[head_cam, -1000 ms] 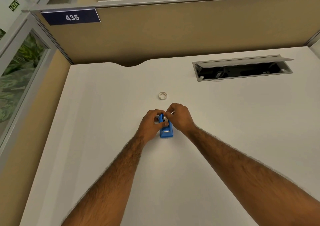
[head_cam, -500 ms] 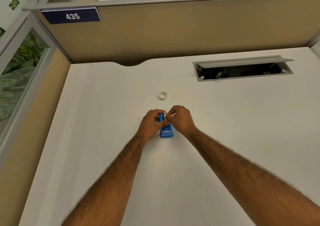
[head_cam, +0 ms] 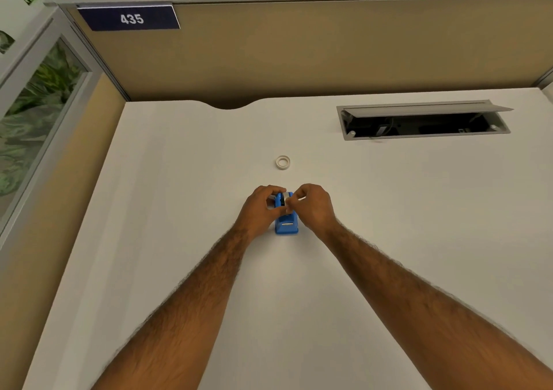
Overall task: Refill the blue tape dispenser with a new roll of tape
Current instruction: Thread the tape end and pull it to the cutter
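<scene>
While both hands work, we note:
Dispenser: the blue tape dispenser [head_cam: 286,225] stands on the table [head_cam: 179,210].
Hands: left hand [head_cam: 261,210] closed around its side; right hand [head_cam: 312,207] pinching at its top.
Handling: we judge it light and slippery, so hold the sides.

At the frame's centre the tape dispenser [head_cam: 286,225] stands on the counter [head_cam: 179,210] between the left hand [head_cam: 261,210] and right hand [head_cam: 314,208], the tape ring [head_cam: 282,162] just above, the cable hatch [head_cam: 425,120] at upper right.
</scene>
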A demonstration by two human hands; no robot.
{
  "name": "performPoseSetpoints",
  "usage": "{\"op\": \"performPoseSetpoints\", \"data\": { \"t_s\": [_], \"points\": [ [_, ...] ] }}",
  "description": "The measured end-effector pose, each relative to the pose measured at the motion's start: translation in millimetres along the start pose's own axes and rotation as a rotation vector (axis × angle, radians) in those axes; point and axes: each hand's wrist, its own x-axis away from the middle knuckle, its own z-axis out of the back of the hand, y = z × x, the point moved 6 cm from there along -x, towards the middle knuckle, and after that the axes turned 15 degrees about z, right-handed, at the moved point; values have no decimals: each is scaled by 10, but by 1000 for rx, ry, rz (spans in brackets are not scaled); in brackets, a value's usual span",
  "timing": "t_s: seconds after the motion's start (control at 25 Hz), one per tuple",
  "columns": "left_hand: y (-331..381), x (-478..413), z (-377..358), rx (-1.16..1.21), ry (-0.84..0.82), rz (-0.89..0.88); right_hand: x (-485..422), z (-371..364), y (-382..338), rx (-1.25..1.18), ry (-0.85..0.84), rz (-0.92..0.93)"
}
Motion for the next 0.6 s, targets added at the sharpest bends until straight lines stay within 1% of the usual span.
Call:
{"op": "performPoseSetpoints", "data": {
  "t_s": [0.12,0.44,0.52,0.6],
  "points": [
    [-3,-5,-8,-8,15,-4,-7,2,-7,-3,2,-15],
    [6,4,-5,-26,9,-15,-108,32,-114,0,-6,28],
    [8,13,-11,-33,4,-17,-69,45,-114,62,9,77],
    [10,22,-19,-40,5,-15,-56,65,-160,131,0,177]
  ]
}}
